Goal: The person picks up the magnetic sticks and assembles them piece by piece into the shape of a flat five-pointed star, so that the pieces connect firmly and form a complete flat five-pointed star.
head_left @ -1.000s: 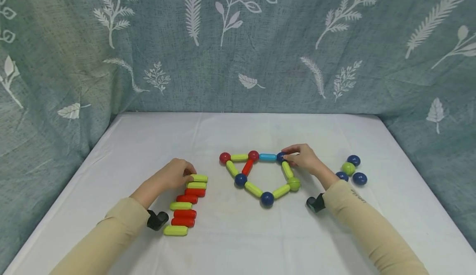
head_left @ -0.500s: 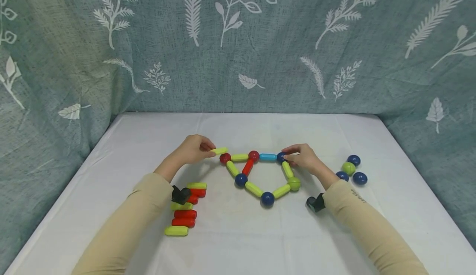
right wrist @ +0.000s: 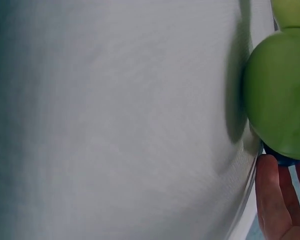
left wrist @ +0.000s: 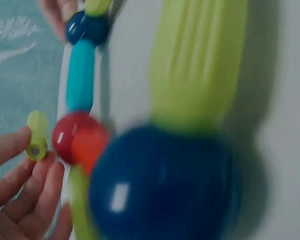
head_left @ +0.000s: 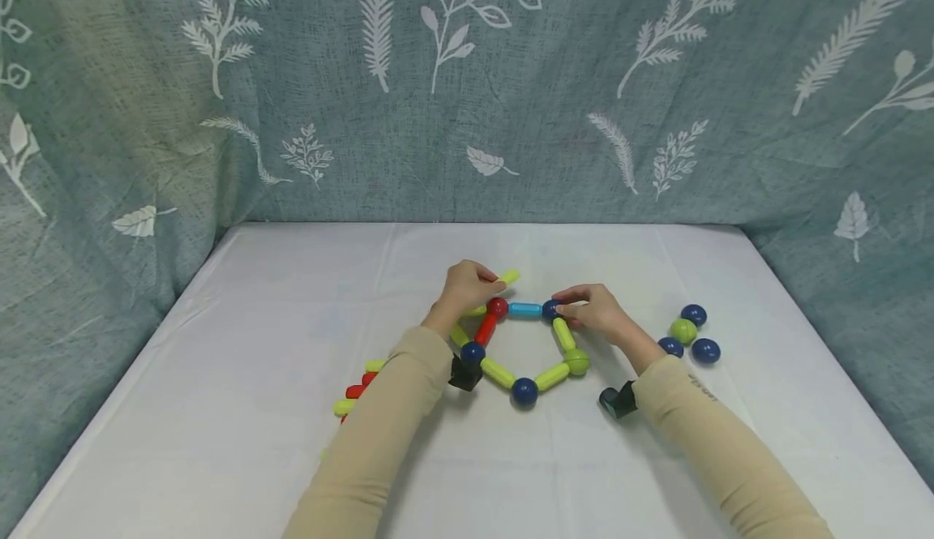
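Note:
A flat figure of coloured rods and balls lies on the white table point(head_left: 292, 296): red ball point(head_left: 498, 306), light blue rod point(head_left: 525, 310), dark blue balls point(head_left: 524, 391), green ball point(head_left: 576, 361). My left hand point(head_left: 467, 288) pinches a yellow-green rod point(head_left: 508, 277) just above the red ball; the rod point(left wrist: 37, 135) and the red ball point(left wrist: 75, 137) also show in the left wrist view. My right hand point(head_left: 594, 308) pinches the dark blue ball point(head_left: 550, 309) at the figure's top right corner. The right wrist view shows the green ball point(right wrist: 280, 95) close up.
A row of spare red and yellow-green rods point(head_left: 357, 389) lies at the left, partly hidden by my left sleeve. Three dark blue balls and a green ball point(head_left: 684, 331) sit at the right. A leaf-patterned cloth point(head_left: 467, 77) hangs behind the table.
My left hand took a yellow-green rod from the spare row and carried it right, from the figure's left corner to above the red ball. The right hand stayed put.

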Demonstrator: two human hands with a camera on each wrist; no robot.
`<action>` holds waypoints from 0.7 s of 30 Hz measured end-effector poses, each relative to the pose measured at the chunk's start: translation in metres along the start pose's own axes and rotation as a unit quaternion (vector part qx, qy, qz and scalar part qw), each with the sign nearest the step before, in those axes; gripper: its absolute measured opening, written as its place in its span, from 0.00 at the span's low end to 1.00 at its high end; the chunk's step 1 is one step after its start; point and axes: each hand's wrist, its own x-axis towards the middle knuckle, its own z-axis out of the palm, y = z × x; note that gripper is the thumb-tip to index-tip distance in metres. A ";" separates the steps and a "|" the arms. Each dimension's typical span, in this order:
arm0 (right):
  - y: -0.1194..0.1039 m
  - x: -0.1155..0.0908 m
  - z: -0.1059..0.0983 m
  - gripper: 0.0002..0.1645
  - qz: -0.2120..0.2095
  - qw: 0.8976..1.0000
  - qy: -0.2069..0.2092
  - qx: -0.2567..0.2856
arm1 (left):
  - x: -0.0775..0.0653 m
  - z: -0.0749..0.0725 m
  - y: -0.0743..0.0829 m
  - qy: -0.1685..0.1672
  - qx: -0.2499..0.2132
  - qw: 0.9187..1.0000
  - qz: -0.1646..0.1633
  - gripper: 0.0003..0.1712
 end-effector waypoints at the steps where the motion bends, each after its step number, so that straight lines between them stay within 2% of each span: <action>1: 0.000 0.000 0.000 0.18 0.003 1.000 0.001 0.003 | 0.000 0.005 0.002 0.004 0.003 1.000 0.000 0.15; 8: -0.001 -0.002 -0.001 0.18 0.008 1.000 0.005 0.008 | -0.001 0.023 0.006 0.033 0.022 0.999 -0.029 0.14; 17: -0.001 0.001 0.000 0.18 0.017 1.000 0.001 0.006 | 0.000 0.030 0.004 0.042 0.020 0.997 -0.058 0.14; 21: -0.001 0.001 0.000 0.18 0.019 1.000 0.000 0.006 | -0.001 0.031 0.004 0.043 0.021 0.997 -0.061 0.14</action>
